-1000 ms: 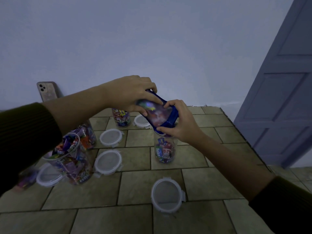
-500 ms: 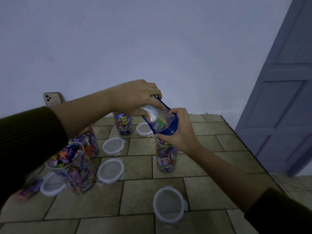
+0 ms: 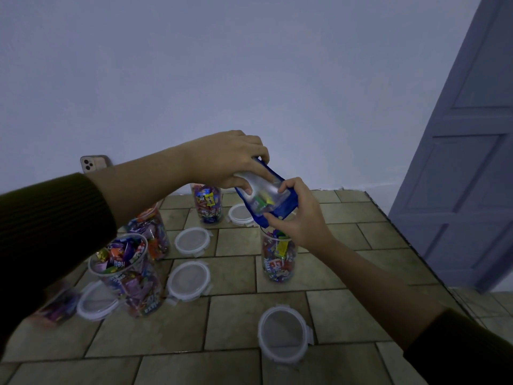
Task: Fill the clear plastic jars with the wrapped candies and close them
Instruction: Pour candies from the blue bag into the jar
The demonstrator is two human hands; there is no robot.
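While both dark sleeves reach in from the near side, a blurred candy packet (image 3: pixel 54 311) lies at the far left of the tiled counter (image 3: pixel 236 323), just beside a white-rimmed side lid (image 3: pixel 94 304) lying flat. Touching that lid's right edge stands the front jar (image 3: pixel 130 284), uncovered and packed to the rim with wrapped candies (image 3: pixel 116 258). Just behind it is the second jar (image 3: pixel 154 234), also full. A phone (image 3: pixel 93 163) leans upright against the wall (image 3: pixel 249 65) behind them, partly hidden by the left forearm. Right of these jars two more covers lie flat: the middle lid (image 3: pixel 193 241) farther back and the near lid (image 3: pixel 190 282) closer. At the rear stands the back jar (image 3: pixel 208 202), filled with candies, its top hidden behind the left hand, with the back lid (image 3: pixel 241 215) just beside it. Above them the left grip (image 3: pixel 227 159) has its fingers curled round the upper end of a bag (image 3: pixel 263 194), clear-fronted with blue edges and a few candies showing inside. It is tilted with its mouth pointing down. The right grip (image 3: pixel 301 218) pinches the bag's lower end, thumb on top and fingers beneath. Directly below stands the right jar (image 3: pixel 279 259), uncovered, with candies heaped close to its rim and the bag's blue corner just above its mouth. Nearer the camera, well apart, the front lid (image 3: pixel 283 333) lies flat. A blue door (image 3: pixel 458 162) stands beyond the counter's right edge.
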